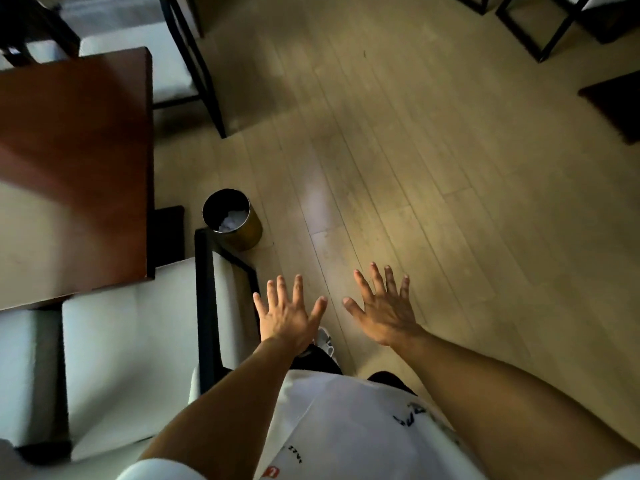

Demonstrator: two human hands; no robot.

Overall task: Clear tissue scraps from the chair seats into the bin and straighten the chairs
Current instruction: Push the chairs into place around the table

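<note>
My left hand point(287, 313) and my right hand point(382, 306) are stretched out side by side over the wooden floor, fingers spread and holding nothing. A small round brass-coloured bin point(235, 220) stands on the floor beyond my left hand, with white tissue scraps point(233, 219) inside it. A white-cushioned chair point(135, 351) with a black frame stands at the lower left, its seat bare, its arm just left of my left hand. A second white chair point(162, 67) stands at the upper left behind the table.
A dark red wooden table point(72, 168) fills the left side, overlapping the near chair's seat. More black chair frames point(540, 32) stand at the top right, and a dark table corner point(616, 102) juts in at the right edge. Open wooden floor lies in the middle.
</note>
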